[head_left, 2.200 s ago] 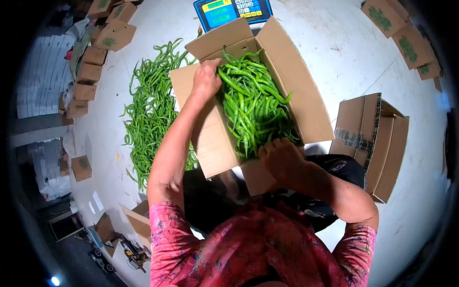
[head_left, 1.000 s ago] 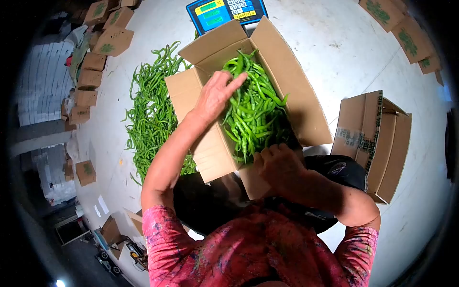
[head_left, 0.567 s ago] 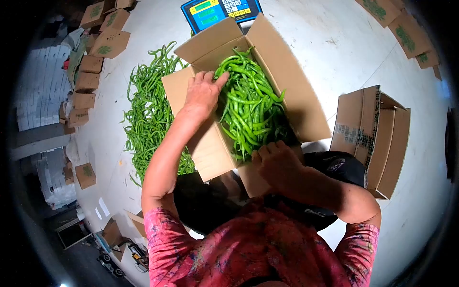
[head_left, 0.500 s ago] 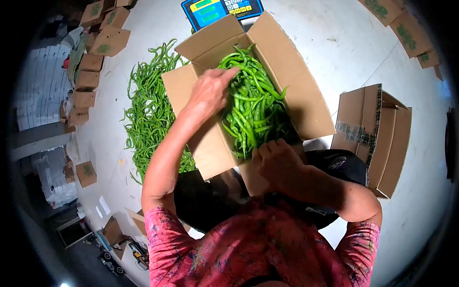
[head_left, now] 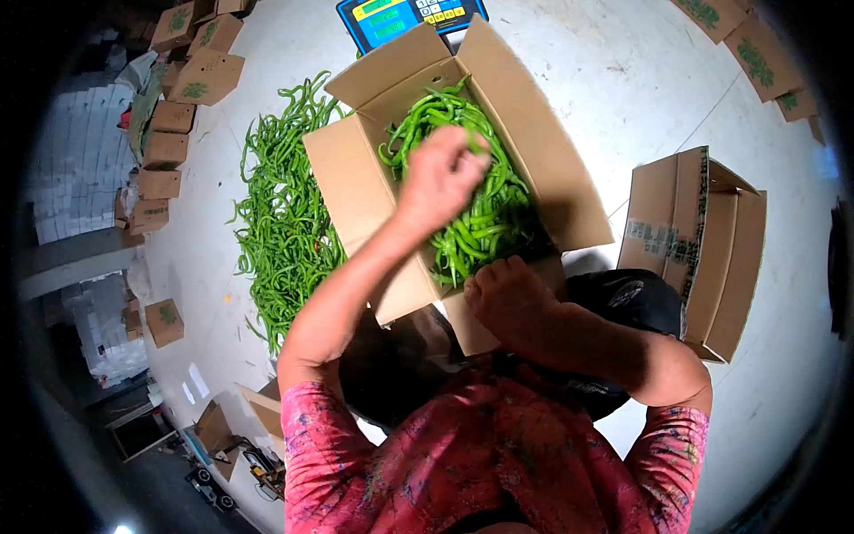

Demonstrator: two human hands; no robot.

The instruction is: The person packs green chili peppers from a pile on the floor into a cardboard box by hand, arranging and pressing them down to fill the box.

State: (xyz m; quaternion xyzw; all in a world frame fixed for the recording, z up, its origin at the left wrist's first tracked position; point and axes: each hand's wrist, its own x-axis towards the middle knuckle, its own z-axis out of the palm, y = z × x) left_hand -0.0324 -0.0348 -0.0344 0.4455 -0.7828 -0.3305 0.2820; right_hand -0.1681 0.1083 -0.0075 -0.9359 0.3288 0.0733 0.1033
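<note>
Long green chili peppers (head_left: 480, 227) fill much of an open cardboard box (head_left: 560, 165) in front of me, its flaps spread outward. Over the middle of the peppers is my left hand (head_left: 440, 178), blurred by motion. Its fingers are curled together, with a blurred green pepper at the fingertips. My right hand (head_left: 509, 289) has its fingers bent over the near edge of the box, beside the lowest peppers. To the left, a wide pile of loose green chili peppers (head_left: 289, 205) lies on the floor.
A blue digital scale display (head_left: 391, 27) stands behind the box. On the right, another open cardboard box (head_left: 663, 227) lies on the pale floor (head_left: 614, 89). Several more boxes (head_left: 205, 76) line the far left, and others (head_left: 765, 62) stand at the upper right.
My left hand has moved rightward and slightly down, from the box's left side to over the middle of the peppers, its fingers curling in. My right hand stays at the near edge.
</note>
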